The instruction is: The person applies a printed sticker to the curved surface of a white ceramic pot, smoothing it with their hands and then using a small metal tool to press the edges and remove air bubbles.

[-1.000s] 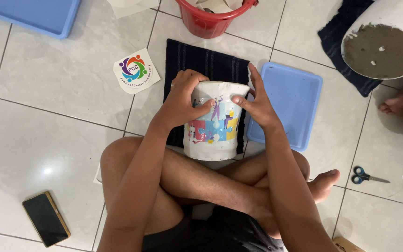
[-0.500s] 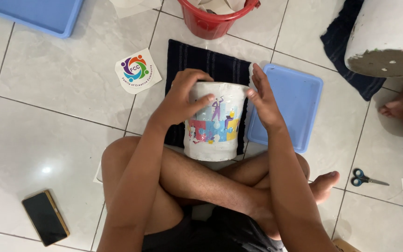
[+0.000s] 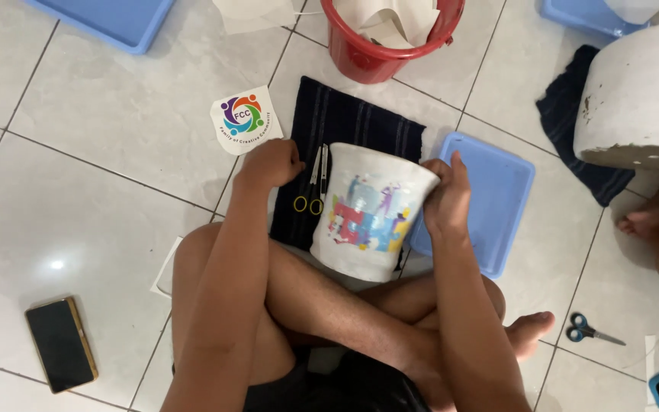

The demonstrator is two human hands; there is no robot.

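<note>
A white pot (image 3: 371, 217) with a colourful picture stuck on its side lies tilted against my crossed legs, its wide rim pointing away from me. My right hand (image 3: 446, 198) grips that rim on the right. My left hand (image 3: 271, 162) is off the pot, fingers curled, resting on the dark striped cloth (image 3: 345, 126) right beside a pair of yellow-handled scissors (image 3: 313, 185). I cannot tell whether the fingers touch the scissors.
A red bucket (image 3: 390, 38) with paper stands ahead, a blue tray (image 3: 497, 198) lies to the right of the pot, another blue tray (image 3: 108, 19) far left. A round sticker (image 3: 245, 118), a phone (image 3: 60, 343), blue scissors (image 3: 585, 329) lie on tiles. Another person holds a grey pot (image 3: 638, 99) at right.
My left hand has come off the pot's left side and dropped onto the cloth by the scissors. The pot has tipped to the right, held by my right hand alone.
</note>
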